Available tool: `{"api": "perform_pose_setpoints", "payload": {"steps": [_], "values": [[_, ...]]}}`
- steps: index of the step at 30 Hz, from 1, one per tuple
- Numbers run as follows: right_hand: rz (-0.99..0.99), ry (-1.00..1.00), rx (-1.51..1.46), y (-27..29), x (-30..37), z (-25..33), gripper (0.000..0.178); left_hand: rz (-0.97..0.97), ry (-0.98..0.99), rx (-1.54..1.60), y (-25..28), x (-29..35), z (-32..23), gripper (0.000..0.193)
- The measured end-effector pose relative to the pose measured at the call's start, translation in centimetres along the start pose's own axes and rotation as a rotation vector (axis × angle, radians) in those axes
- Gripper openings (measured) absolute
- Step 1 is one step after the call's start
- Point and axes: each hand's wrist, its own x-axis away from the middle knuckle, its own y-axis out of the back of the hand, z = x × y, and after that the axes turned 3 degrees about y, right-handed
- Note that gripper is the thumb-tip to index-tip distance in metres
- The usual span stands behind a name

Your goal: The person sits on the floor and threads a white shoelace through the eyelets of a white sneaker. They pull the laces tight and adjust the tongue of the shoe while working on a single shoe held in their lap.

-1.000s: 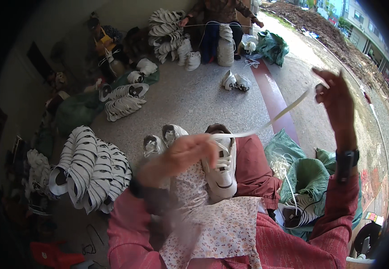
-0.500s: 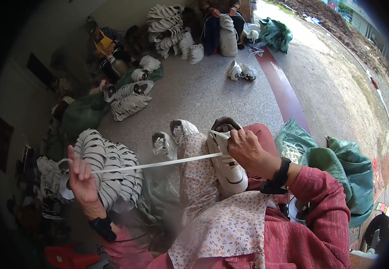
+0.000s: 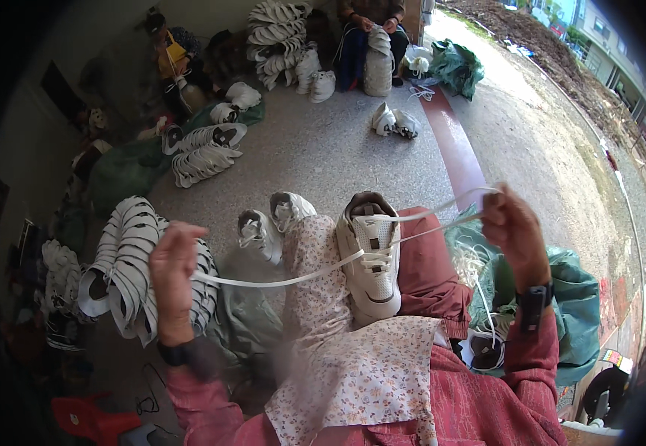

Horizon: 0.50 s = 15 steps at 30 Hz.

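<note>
A white and beige sneaker (image 3: 364, 280) with a dark lining lies on my lap, its toe toward me. A flat white shoelace (image 3: 293, 282) runs through some of its eyelets. My left hand (image 3: 175, 262), closed on the lace out to the left, holds a slightly sagging length that leads to the shoe. Out to the right, my right hand (image 3: 515, 229) is raised and pinches the lace, with two strands stretching back to the sneaker. Neither hand touches the shoe itself.
Stacked white shoe uppers (image 3: 126, 256) stand at my left. Two white shoes (image 3: 259, 236) sit beyond my knee. Green sacks (image 3: 572, 297) and loose white laces (image 3: 468, 264) lie at my right. Two other people work at the back, and a shoe pair (image 3: 395, 120) rests mid-floor.
My right hand has left the sneaker and moved out to the right, pulling lace with it. My left hand has come inward, its fingers now closed, and the left strand has slackened.
</note>
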Motion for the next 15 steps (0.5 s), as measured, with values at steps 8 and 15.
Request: {"api": "perform_pose_setpoints", "payload": {"steps": [8,15], "values": [[-0.143,0.268,-0.455,13.9,9.0,3.1,0.027,0.343,-0.347,-0.401,-16.7,0.2,6.7,0.010],[-0.464,0.194,-0.784,25.3,13.8,-1.6,0.032,0.284,-0.428,-0.713,-20.5,0.3,8.7,0.009]]}}
